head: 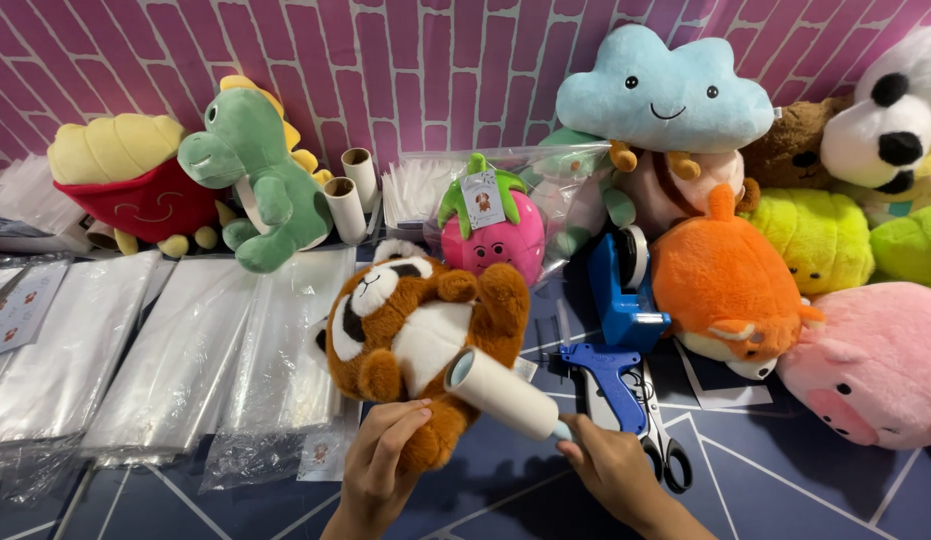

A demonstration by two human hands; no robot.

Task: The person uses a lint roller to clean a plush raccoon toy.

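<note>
Two hands meet over a brown and white plush panda [416, 330] lying on our dark blue table [786, 490]. Our left hand [381, 465] grips its lower end, fingers curled around the fur. Our right hand [611, 465] closes on the handle of a lint roller [501, 393], whose roll rests against the plush's belly.

Two bare hands — left hand [378, 462], right hand [614, 467] — painted nails, no sleeves, no rings

Dark blue counter [786, 480], white lines; on it: clear bag stacks [176, 350], scissors [666, 450], blue tape dispenser [626, 295], plush toys [726, 280].
</note>
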